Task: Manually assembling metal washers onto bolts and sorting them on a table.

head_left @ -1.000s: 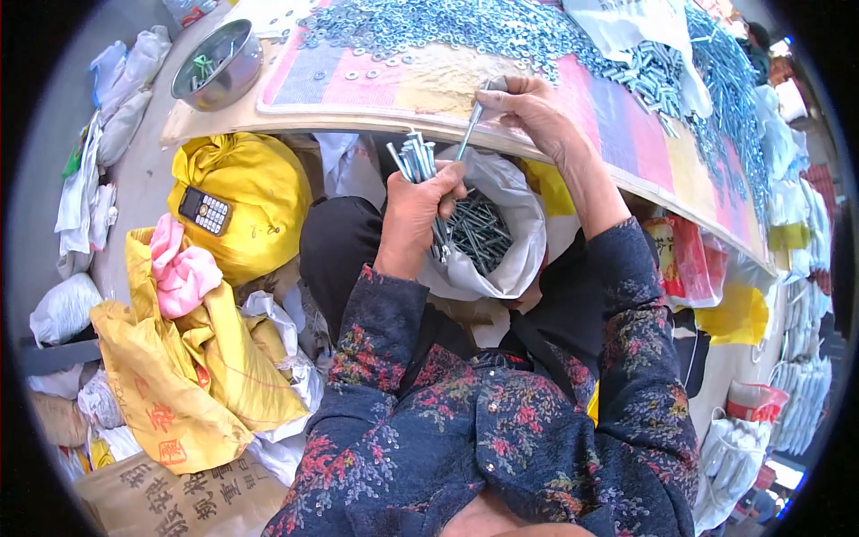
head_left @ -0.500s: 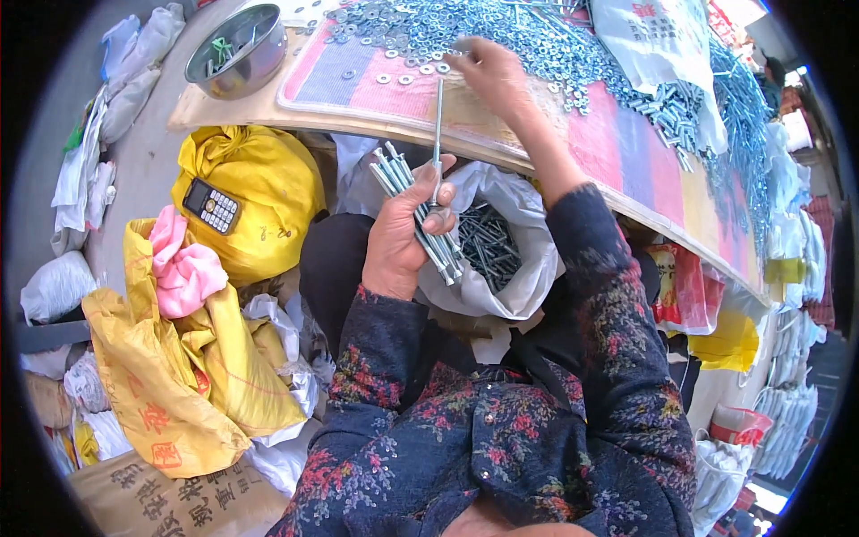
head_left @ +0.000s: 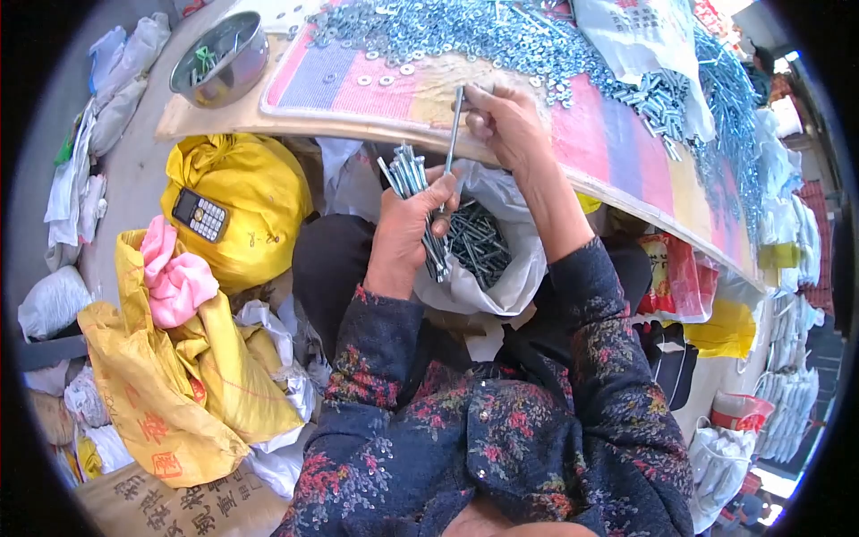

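My left hand [head_left: 403, 228] is closed round a bundle of long silvery bolts [head_left: 410, 170]. A single bolt [head_left: 455, 134] stands up from between its thumb and fingers, apart from the bundle. At the tip of that bolt is my right hand [head_left: 512, 125], its thumb and fingers pinched together. Whatever small piece they hold is hidden. Below the hands, an open white sack [head_left: 528, 277] holds many dark metal bolts [head_left: 479, 242]. On the table beyond lies a wide heap of small washers and nuts [head_left: 447, 31], with a few loose washers [head_left: 386, 80] nearer the edge.
A striped mat [head_left: 582, 148] covers the table. At its left stands a steel bowl [head_left: 242, 76] with small items inside. A yellow bundle [head_left: 259, 192] carries a keypad phone [head_left: 200, 215]. Pink cloth [head_left: 174, 277] lies on a yellow sack [head_left: 161, 376]. Long rods [head_left: 729, 134] are heaped at the right.
My right hand has come back from the washer heap toward me, to the tip of the upright bolt. My left hand still grips the bundle; the bolt leans slightly more to the right.
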Demonstrator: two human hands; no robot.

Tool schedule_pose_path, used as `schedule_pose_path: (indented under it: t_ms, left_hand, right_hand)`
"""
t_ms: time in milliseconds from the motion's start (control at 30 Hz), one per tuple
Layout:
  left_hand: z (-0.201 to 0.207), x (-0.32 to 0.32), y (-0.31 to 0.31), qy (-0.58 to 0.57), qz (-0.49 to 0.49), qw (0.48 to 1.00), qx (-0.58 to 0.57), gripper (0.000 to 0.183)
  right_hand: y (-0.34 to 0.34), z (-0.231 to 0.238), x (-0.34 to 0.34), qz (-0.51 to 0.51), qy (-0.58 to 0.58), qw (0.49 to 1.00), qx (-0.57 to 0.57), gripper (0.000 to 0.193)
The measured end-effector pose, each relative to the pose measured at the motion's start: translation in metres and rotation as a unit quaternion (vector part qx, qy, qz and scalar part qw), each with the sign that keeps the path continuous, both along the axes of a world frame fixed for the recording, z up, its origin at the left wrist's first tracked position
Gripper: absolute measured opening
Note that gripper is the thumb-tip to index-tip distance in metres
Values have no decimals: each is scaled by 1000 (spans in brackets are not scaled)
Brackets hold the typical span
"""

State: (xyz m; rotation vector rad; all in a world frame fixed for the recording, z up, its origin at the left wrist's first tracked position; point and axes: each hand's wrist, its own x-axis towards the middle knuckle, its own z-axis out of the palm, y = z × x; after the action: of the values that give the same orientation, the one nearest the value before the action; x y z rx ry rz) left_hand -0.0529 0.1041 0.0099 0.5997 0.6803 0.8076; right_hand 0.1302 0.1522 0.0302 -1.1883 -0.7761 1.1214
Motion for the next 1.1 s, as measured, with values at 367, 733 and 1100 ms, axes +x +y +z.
schedule_pose_path:
  t_ms: [367,733,1100]
  left_hand:
    - [-9,0,-16,-51,-52,997,-10,26]
    - [-13,-1,-2,-59,30,996,-61,22]
    - [-18,-3,0,-26,53,997,-39,23]
  right_hand:
    - [-53,32,-12,51,-525,837,146,9]
    - [74,-13,32,-146,-715,676,101,15]
    - [81,-25,32,-148,-718,681,8,15]
